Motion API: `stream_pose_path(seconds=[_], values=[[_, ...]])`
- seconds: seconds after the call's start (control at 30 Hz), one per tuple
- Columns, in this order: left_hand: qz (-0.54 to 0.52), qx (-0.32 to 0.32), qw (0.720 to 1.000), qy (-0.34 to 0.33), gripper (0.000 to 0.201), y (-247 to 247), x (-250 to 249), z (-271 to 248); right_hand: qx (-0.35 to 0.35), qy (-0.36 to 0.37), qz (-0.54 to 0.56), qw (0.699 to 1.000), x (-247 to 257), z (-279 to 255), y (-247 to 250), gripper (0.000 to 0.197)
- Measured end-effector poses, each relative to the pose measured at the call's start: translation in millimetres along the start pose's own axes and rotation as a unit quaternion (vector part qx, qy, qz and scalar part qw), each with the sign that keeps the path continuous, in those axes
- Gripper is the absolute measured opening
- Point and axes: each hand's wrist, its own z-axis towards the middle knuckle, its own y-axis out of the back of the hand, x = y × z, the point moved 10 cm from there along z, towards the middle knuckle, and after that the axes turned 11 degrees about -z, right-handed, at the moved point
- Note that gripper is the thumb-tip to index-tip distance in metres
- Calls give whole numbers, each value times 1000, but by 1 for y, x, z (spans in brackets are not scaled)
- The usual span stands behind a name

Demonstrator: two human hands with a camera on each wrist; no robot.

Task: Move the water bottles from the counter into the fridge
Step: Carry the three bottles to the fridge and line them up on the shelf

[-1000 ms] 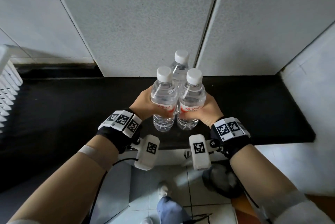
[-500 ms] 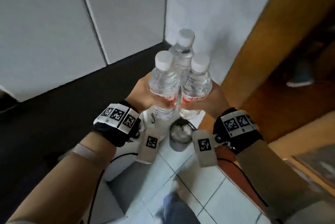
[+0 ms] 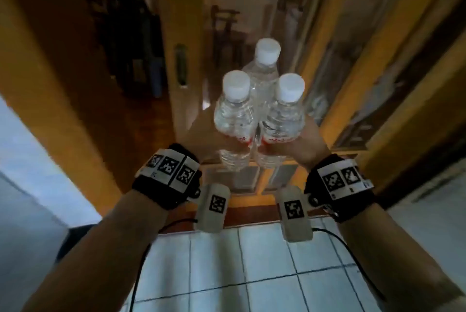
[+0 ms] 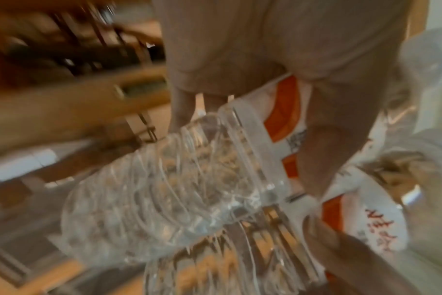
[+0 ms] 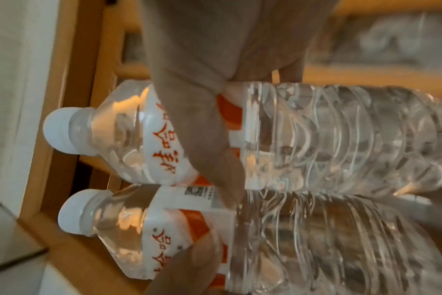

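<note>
Bottles carried away from the surface

Three water bottles (image 3: 257,110) are held upright in a bunch, left hand (image 3: 201,135) and right hand (image 3: 306,144) wrapped round them. The dark surface is gone from view; wooden doors (image 3: 176,34) are faced now. No fridge is seen yet.

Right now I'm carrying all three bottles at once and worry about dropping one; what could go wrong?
1. The back bottle is only wedged behind the two front bottles, between the left hand and right hand; if the squeeze eases, it may slip out.
2. The wooden door frame stands close ahead; clipping it could jolt the cluster onto the tiled floor.
</note>
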Motion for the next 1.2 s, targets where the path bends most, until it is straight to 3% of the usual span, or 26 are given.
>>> stream_pose_path(seconds=[0.13, 0.3, 0.47, 0.63, 0.87, 1.03, 1.2], values=[[-3, 102, 995, -3, 71, -155, 20, 75, -91, -75, -22, 993, -77, -27, 151, 65], [-20, 205, 979, -7, 59, -318, 35, 136, -220, -71, -35, 972, -125, -68, 291, 70], [-30, 302, 953, 1, 59, -451, 52, 184, -316, -99, -28, 943, -186, -98, 397, 92], [-32, 393, 918, -38, 72, -571, 59, 243, -393, -127, -85, 907, -241, -108, 499, 67], [-53, 509, 856, -70, 74, -747, 34, 327, -495, -132, -127, 849, -283, -114, 655, 83], [-86, 568, 813, -97, 77, -879, 13, 347, -576, -140, -158, 790, -302, -156, 760, 72], [-94, 605, 777, -146, 74, -1007, -9, 360, -612, -125, -178, 760, -330, -191, 861, 76]])
